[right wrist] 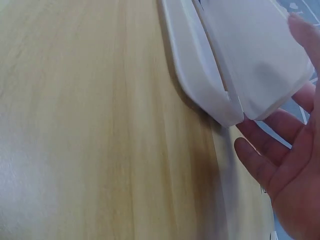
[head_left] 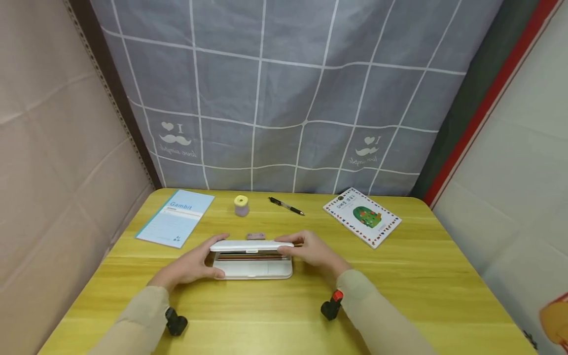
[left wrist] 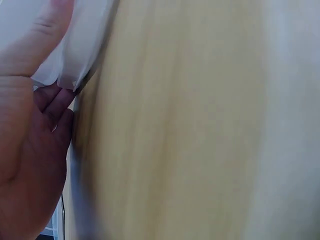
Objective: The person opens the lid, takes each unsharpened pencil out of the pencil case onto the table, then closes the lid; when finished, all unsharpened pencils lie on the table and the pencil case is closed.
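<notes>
A white pencil case (head_left: 246,270) lies on the table with its lid (head_left: 248,244) tilted partly up. Several pencils (head_left: 253,256) show in the gap. My left hand (head_left: 191,264) grips the case's left end, thumb at the front and fingers toward the back. In the left wrist view, that hand's (left wrist: 30,140) thumb lies over the white case (left wrist: 85,45). My right hand (head_left: 312,251) holds the lid's right end. From the right wrist, the hand's (right wrist: 292,155) fingers reach behind the lid (right wrist: 265,60), their tips partly hidden.
Behind the case lies a pinkish eraser-like block (head_left: 255,236). Farther back are a yellow-topped lilac round container (head_left: 241,206) and a black pen (head_left: 286,206). A blue notebook (head_left: 177,217) lies left, an illustrated booklet (head_left: 364,217) right. A grey checked curtain (head_left: 284,98) hangs behind the table.
</notes>
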The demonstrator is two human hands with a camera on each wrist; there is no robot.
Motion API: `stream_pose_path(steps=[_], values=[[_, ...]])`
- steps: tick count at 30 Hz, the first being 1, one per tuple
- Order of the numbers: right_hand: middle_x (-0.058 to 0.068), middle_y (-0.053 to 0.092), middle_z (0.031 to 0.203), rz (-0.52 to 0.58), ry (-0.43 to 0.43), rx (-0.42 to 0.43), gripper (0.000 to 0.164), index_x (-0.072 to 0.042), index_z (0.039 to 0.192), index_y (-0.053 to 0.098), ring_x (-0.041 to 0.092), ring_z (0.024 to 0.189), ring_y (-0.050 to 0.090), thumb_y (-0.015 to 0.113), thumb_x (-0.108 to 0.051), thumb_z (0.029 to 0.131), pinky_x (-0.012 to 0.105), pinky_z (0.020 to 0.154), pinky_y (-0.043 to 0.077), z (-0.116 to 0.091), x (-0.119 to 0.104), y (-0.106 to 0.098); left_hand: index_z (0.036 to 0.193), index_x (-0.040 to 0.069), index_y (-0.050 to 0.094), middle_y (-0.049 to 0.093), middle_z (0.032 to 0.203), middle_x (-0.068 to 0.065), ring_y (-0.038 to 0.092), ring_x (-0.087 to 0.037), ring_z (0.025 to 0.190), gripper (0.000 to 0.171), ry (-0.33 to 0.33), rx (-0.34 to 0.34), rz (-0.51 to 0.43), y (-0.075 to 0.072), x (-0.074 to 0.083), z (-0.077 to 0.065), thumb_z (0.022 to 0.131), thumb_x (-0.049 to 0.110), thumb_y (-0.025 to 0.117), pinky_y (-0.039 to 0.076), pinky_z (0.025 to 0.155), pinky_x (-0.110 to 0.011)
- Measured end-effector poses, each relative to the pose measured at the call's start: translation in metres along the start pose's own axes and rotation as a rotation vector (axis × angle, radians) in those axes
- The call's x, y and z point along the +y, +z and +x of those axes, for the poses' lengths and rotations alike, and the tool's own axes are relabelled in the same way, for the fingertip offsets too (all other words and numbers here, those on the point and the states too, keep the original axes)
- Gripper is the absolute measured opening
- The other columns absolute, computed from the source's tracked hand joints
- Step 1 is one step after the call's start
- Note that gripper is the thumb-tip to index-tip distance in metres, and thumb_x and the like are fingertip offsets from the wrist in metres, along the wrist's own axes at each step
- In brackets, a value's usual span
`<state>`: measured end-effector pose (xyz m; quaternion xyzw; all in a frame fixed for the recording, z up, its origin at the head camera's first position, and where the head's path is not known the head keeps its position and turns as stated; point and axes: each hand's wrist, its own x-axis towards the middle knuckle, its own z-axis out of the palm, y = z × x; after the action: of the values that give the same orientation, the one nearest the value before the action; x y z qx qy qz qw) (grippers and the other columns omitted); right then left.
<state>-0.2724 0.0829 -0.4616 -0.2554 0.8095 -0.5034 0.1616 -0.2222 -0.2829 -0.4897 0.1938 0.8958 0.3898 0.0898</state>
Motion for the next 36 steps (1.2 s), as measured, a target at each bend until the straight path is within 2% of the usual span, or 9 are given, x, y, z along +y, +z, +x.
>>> stream_pose_path(steps=[6,11,15,18,24,28,32,34,36], values=[[0.006,0.075,0.123,0.149,0.129,0.135,0.042,-0.008,0.121,0.078,0.023,0.12,0.066,0.064,-0.044,0.104,0.045,0.11,0.048,0.008,-0.002,0.004,0.168,0.008,0.002,0.039,0.159,-0.026,0.033,-0.045,0.149,0.129,-0.005,0.043,-0.037,0.006,0.001,0.001,0.08,0.039,0.092,0.02,0.122,-0.066],[0.01,0.074,0.109,0.166,0.235,0.252,0.061,-0.003,0.119,0.074,0.024,0.091,0.071,0.05,-0.057,0.107,0.039,0.083,0.06,0.018,-0.001,0.006,0.167,0.016,-0.012,0.049,0.151,-0.023,0.043,-0.043,0.143,0.141,-0.005,0.065,-0.033,0.009,0.001,0.001,0.077,0.04,0.093,0.023,0.12,-0.067],[0.015,0.071,0.099,0.194,0.323,0.317,0.064,0.0,0.118,0.07,0.024,0.076,0.069,0.043,-0.058,0.109,0.033,0.066,0.058,0.024,-0.001,0.005,0.165,0.029,-0.021,0.05,0.148,-0.023,0.043,-0.045,0.142,0.145,-0.009,0.074,-0.045,0.009,0.0,0.001,0.077,0.04,0.094,0.026,0.118,-0.069],[0.015,0.071,0.095,0.221,0.378,0.333,0.056,0.001,0.12,0.067,0.022,0.072,0.069,0.043,-0.049,0.111,0.029,0.06,0.057,0.026,0.001,0.004,0.167,0.033,-0.014,0.052,0.149,-0.02,0.037,-0.044,0.147,0.14,-0.021,0.079,-0.034,0.01,0.0,0.001,0.077,0.042,0.093,0.023,0.12,-0.068],[0.011,0.071,0.09,0.219,0.435,0.332,0.044,0.003,0.123,0.067,0.015,0.069,0.067,0.048,-0.035,0.112,0.025,0.053,0.054,0.028,0.012,0.004,0.17,0.022,0.014,0.053,0.154,-0.014,0.031,-0.043,0.15,0.123,-0.019,0.091,0.076,0.011,-0.002,-0.001,0.077,0.052,0.09,0.023,0.12,-0.068],[0.01,0.069,0.091,0.215,0.356,0.432,0.035,0.0,0.12,0.071,0.017,0.073,0.065,0.058,-0.031,0.109,0.025,0.057,0.054,0.027,0.014,0.002,0.17,0.021,0.014,0.052,0.155,-0.015,0.03,-0.044,0.15,0.123,-0.026,0.091,0.072,0.011,-0.003,0.0,0.077,0.052,0.09,0.022,0.12,-0.068],[0.006,0.074,0.097,0.106,0.114,0.64,0.02,-0.007,0.111,0.077,0.019,0.082,0.069,0.074,-0.024,0.099,0.026,0.067,0.056,0.023,0.009,-0.001,0.169,0.021,0.015,0.052,0.154,-0.016,0.028,-0.045,0.152,0.124,-0.028,0.098,0.048,0.011,-0.004,0.001,0.076,0.05,0.091,0.02,0.121,-0.068],[0.0,0.078,0.099,0.002,0.004,0.644,0.016,-0.011,0.106,0.081,0.016,0.088,0.072,0.08,-0.021,0.094,0.026,0.072,0.057,0.02,0.004,0.0,0.169,0.021,0.016,0.051,0.155,-0.016,0.026,-0.045,0.153,0.124,-0.034,0.097,0.032,0.01,-0.006,0.0,0.076,0.05,0.092,0.018,0.121,-0.068],[-0.004,0.079,0.101,-0.097,-0.049,0.542,0.014,-0.014,0.105,0.083,0.015,0.092,0.072,0.083,-0.02,0.092,0.028,0.075,0.057,0.016,-0.001,0.002,0.169,0.021,0.016,0.051,0.155,-0.017,0.024,-0.045,0.153,0.124,-0.049,0.096,0.024,0.009,-0.006,-0.001,0.075,0.049,0.092,0.018,0.122,-0.068]])
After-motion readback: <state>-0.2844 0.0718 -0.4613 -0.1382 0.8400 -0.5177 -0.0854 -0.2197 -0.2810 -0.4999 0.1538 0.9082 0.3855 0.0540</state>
